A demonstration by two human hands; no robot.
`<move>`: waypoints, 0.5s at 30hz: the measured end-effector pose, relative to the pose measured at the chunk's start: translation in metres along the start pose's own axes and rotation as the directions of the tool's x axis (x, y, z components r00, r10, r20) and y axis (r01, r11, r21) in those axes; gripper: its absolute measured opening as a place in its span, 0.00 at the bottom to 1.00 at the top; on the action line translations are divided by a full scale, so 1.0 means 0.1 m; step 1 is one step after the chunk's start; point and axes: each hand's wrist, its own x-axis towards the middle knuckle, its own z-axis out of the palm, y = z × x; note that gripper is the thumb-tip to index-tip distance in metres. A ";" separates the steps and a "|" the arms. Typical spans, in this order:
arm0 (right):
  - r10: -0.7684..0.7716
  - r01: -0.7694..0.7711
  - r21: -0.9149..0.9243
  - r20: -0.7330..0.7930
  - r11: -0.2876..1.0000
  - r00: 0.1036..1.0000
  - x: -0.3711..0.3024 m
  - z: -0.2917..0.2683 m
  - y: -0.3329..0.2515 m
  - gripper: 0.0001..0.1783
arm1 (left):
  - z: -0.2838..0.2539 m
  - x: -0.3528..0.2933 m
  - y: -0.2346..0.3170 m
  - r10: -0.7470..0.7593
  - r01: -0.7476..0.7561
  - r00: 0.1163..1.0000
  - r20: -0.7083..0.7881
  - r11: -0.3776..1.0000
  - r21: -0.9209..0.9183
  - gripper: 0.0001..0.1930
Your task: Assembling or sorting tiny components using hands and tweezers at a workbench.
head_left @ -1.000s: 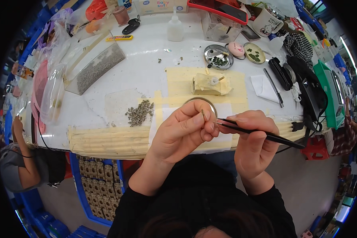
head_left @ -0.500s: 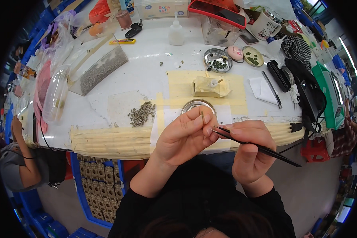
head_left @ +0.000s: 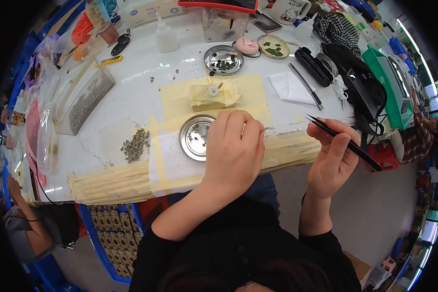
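My right hand (head_left: 333, 160) grips black tweezers (head_left: 348, 143) off the table's front edge; their tips point up and left, with nothing visible between them. My left hand (head_left: 234, 151) is turned back-up, its fingers curled and pressed together over the right side of a round metal dish (head_left: 193, 150). Whatever the left fingertips hold is hidden behind the hand. Small dark bits lie in the dish. Just beyond stands a block wrapped in yellow tape (head_left: 204, 101), with a small white nozzle-like piece and a thin stick on top.
A pile of small grey-brown pieces (head_left: 136, 146) lies left of the dish. Farther back are a dish of dark green pieces (head_left: 209, 63), a cream dish with green chips (head_left: 267, 51) and a white squeeze bottle (head_left: 167, 39). A pen (head_left: 305, 85) and folded white paper (head_left: 284, 87) lie right.
My hands have moved apart, the right one with the tweezers going right. The left hand has turned over, hiding the small thin piece at its fingertips. The whole view has shifted right.
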 end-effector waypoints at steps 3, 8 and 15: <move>0.059 -0.059 0.004 -0.011 0.998 0.998 -0.06 -0.12 0.10 0.17 | 0.11 0.08 -0.04 0.015 -0.016 1.000 0.007 0.986 0.165 0.07; 0.087 -0.087 -0.046 0.001 0.995 0.996 -0.05 -0.20 0.21 0.20 | 0.19 0.10 -0.07 -0.031 0.010 0.997 0.078 0.968 0.251 0.07; 0.105 -0.106 0.031 0.031 0.994 0.994 -0.02 -0.25 0.29 0.19 | 0.15 0.07 -0.05 -0.033 0.019 0.999 0.042 0.952 0.306 0.06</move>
